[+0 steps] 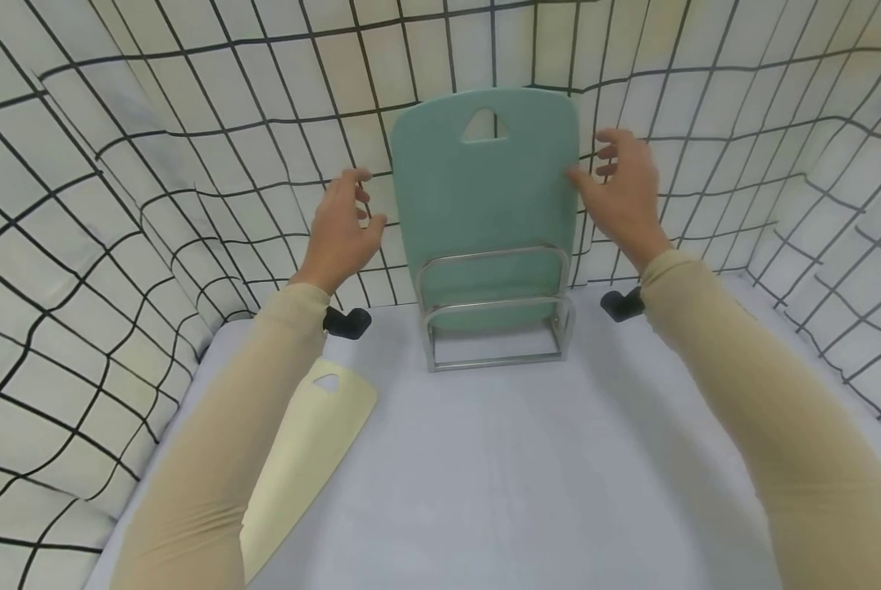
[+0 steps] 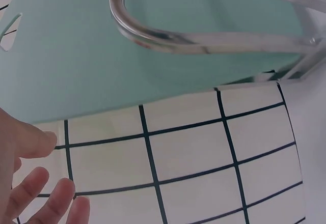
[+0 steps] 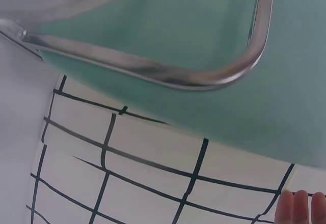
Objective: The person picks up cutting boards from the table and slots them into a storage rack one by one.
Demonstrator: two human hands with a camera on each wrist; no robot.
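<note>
A green cutting board [image 1: 484, 192] with a triangular handle hole stands upright in a metal wire rack [image 1: 495, 306]. Beside the board's left edge, my left hand [image 1: 342, 228] is held apart from it, fingers loosely bent with nothing in them; its thumb [image 2: 38, 141] shows close to that edge in the left wrist view. My right hand [image 1: 623, 190] is at the opposite edge, the thumb tip overlapping the board's side and the other fingers loosely bent beyond it. In the right wrist view only a few fingertips [image 3: 300, 207] show, near the board's edge.
A pale yellow cutting board [image 1: 315, 451] lies on the white table [image 1: 529, 467] at the left, partly hidden under my left forearm. White cloth with a black grid [image 1: 263, 147] forms walls behind and at both sides. The rack stands close to the back wall.
</note>
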